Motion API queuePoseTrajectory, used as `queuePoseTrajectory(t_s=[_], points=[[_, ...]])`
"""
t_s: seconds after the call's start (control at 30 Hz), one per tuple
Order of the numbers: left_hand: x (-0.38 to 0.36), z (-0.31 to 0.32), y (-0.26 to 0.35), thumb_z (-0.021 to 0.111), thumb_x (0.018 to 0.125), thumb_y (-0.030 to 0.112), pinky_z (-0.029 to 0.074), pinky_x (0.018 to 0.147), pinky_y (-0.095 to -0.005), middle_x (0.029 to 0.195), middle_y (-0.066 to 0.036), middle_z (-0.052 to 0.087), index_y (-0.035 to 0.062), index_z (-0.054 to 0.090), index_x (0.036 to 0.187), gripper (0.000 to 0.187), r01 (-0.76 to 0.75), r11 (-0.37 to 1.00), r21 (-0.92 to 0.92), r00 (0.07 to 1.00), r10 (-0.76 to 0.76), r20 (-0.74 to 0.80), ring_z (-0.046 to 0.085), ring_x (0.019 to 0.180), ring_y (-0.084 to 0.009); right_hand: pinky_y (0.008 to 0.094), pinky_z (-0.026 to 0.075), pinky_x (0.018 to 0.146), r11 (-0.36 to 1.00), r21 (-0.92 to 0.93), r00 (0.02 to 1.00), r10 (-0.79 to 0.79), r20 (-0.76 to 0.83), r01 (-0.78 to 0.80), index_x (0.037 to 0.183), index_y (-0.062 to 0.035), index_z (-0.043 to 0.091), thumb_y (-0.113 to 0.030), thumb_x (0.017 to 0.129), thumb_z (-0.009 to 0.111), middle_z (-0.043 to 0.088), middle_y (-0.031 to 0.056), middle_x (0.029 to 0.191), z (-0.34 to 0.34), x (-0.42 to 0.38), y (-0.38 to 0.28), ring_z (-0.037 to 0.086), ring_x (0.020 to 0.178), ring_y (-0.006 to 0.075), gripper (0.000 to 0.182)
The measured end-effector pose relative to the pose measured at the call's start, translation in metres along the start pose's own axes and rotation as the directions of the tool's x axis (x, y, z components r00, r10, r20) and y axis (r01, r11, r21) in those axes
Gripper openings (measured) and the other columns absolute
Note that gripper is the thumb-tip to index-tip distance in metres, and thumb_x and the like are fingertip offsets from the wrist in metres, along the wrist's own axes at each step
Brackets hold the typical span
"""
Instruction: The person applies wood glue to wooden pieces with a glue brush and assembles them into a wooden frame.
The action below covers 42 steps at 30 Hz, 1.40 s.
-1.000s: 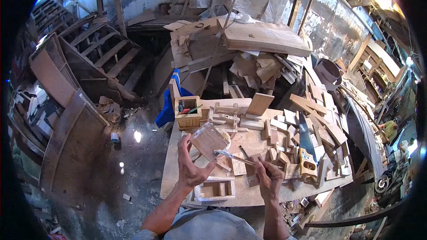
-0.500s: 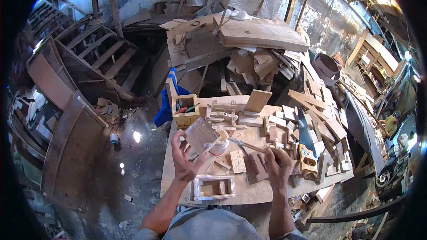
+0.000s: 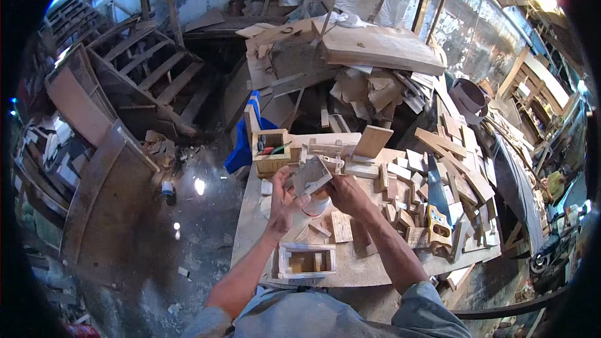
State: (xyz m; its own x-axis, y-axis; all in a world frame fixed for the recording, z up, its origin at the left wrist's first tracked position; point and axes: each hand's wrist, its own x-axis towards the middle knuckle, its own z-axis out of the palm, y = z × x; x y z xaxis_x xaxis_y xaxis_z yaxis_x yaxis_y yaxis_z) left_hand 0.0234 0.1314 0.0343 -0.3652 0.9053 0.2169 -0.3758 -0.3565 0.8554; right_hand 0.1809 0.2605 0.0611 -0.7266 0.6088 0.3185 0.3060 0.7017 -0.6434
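My left hand (image 3: 283, 199) holds a small flat wooden board (image 3: 308, 175) tilted above the workbench (image 3: 250, 238). My right hand (image 3: 344, 193) is against the board's right edge with its fingers closed on a thin brush, which the hand and board mostly hide. A white cup (image 3: 315, 204) stands on the bench just below both hands. A small open wooden box frame (image 3: 307, 261) lies near the front edge, under my forearms.
A wooden box with pens (image 3: 271, 150) stands at the bench's back left. Several cut wood blocks (image 3: 400, 181) and a handsaw (image 3: 438, 203) cover the right side. Stacked planks (image 3: 375, 50) rise behind; wooden stairs (image 3: 144, 69) and bare floor (image 3: 188, 225) are left.
My right hand has moved left and up from the bench with the brush to meet the board. My left hand has raised the board and shifted it slightly right, over the cup.
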Motion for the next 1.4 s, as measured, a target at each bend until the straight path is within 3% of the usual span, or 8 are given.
queuePoseTrajectory(t_s=[0.13, 0.47, 0.9, 1.0, 1.03, 1.1, 1.23, 1.4], points=[[0.003, 0.001, 0.015, 0.08, 0.079, 0.029, 0.032, 0.121, -0.0456, 0.154, -0.018, 0.029, 0.0059, 0.016, 0.158, 0.104, 0.026, 0.992, 0.126, 0.997, -0.035, 0.063, 0.037, 0.144, -0.0314, 0.0483, 0.058, 0.073, 0.929, -0.369, 0.987, 0.017, 0.159, 0.043, 0.103, -0.0028, 0.069, -0.012, 0.089, 0.068, 0.073, 0.0217, 0.096, -0.008, -0.001, -0.02, 0.071, 0.088, 0.0426, 0.017], [-0.002, -0.003, 0.008, 0.084, 0.082, 0.024, 0.04, 0.117, -0.0518, 0.154, -0.018, 0.024, 0.0184, 0.002, 0.16, 0.113, 0.031, 0.974, 0.224, 0.977, -0.076, 0.198, 0.039, 0.143, -0.0388, 0.0424, 0.057, 0.076, 0.972, 0.226, 0.996, -0.042, -0.08, 0.059, 0.097, -0.0031, 0.072, -0.013, 0.073, 0.081, 0.074, 0.0194, 0.086, 0.008, 0.007, 0.013, 0.072, 0.085, 0.0389, 0.027], [-0.002, 0.003, 0.012, 0.08, 0.085, 0.025, 0.041, 0.116, -0.058, 0.156, -0.024, 0.022, 0.0172, -0.005, 0.16, 0.114, 0.003, 0.935, 0.355, 0.956, -0.107, 0.273, 0.036, 0.145, -0.0445, 0.0462, 0.048, 0.061, 0.963, 0.013, 0.932, 0.263, -0.249, -0.268, 0.075, 0.0044, 0.065, -0.014, 0.08, 0.073, 0.062, 0.0255, 0.07, -0.008, -0.02, 0.004, 0.065, 0.067, 0.0432, 0.021], [-0.004, 0.003, 0.022, 0.079, 0.084, 0.026, 0.035, 0.119, -0.0535, 0.15, -0.02, 0.029, 0.0161, -0.002, 0.16, 0.112, 0.035, 0.954, 0.298, 0.963, -0.112, 0.244, 0.035, 0.145, -0.0388, 0.0386, 0.048, 0.057, 0.967, -0.128, 0.918, 0.161, -0.362, -0.22, 0.084, 0.0038, 0.072, -0.015, 0.087, 0.074, 0.063, 0.0179, 0.064, -0.01, -0.019, -0.006, 0.059, 0.057, 0.0195, 0.02], [-0.004, 0.0, 0.026, 0.079, 0.084, 0.026, 0.032, 0.121, -0.0515, 0.147, -0.019, 0.032, 0.0156, -0.001, 0.161, 0.111, 0.053, 0.964, 0.26, 0.965, -0.116, 0.234, 0.034, 0.146, -0.0361, 0.0374, 0.047, 0.056, 0.948, -0.074, 0.887, 0.258, -0.382, -0.308, 0.084, 0.0027, 0.074, -0.017, 0.092, 0.069, 0.063, 0.0161, 0.062, -0.014, -0.015, -0.017, 0.056, 0.055, 0.018, 0.021], [0.003, -0.012, 0.02, 0.079, 0.084, 0.022, 0.04, 0.115, -0.0524, 0.15, -0.02, 0.028, 0.0174, -0.003, 0.16, 0.112, 0.008, 0.964, 0.265, 0.96, -0.082, 0.269, 0.039, 0.142, -0.0384, 0.0433, 0.05, 0.059, 0.941, 0.023, 0.874, 0.322, -0.365, -0.337, 0.079, 0.0066, 0.068, -0.019, 0.092, 0.066, 0.064, 0.0252, 0.067, -0.027, -0.012, -0.027, 0.068, 0.061, 0.0368, 0.028], [0.007, -0.022, 0.018, 0.082, 0.079, 0.022, 0.039, 0.116, -0.0516, 0.148, -0.018, 0.031, 0.0175, -0.001, 0.161, 0.116, 0.024, 0.977, 0.212, 0.964, -0.079, 0.255, 0.039, 0.142, -0.0367, 0.0406, 0.051, 0.057, 0.916, 0.047, 0.844, 0.385, -0.373, -0.398, 0.078, 0.0059, 0.069, -0.019, 0.096, 0.064, 0.068, 0.0203, 0.065, -0.045, -0.019, -0.031, 0.07, 0.059, 0.0271, 0.031], [-0.011, -0.022, 0.034, 0.089, 0.067, 0.02, 0.039, 0.118, -0.051, 0.148, -0.015, 0.032, 0.0157, 0.008, 0.162, 0.125, 0.021, 0.991, 0.134, 0.983, -0.045, 0.176, 0.039, 0.142, -0.0353, 0.0269, 0.045, 0.05, 0.691, 0.671, 0.752, 0.586, -0.302, -0.269, 0.09, 0.0, 0.067, -0.016, 0.103, 0.06, 0.066, 0.0078, 0.072, -0.076, -0.068, -0.047, 0.059, 0.057, 0.0124, 0.022]])
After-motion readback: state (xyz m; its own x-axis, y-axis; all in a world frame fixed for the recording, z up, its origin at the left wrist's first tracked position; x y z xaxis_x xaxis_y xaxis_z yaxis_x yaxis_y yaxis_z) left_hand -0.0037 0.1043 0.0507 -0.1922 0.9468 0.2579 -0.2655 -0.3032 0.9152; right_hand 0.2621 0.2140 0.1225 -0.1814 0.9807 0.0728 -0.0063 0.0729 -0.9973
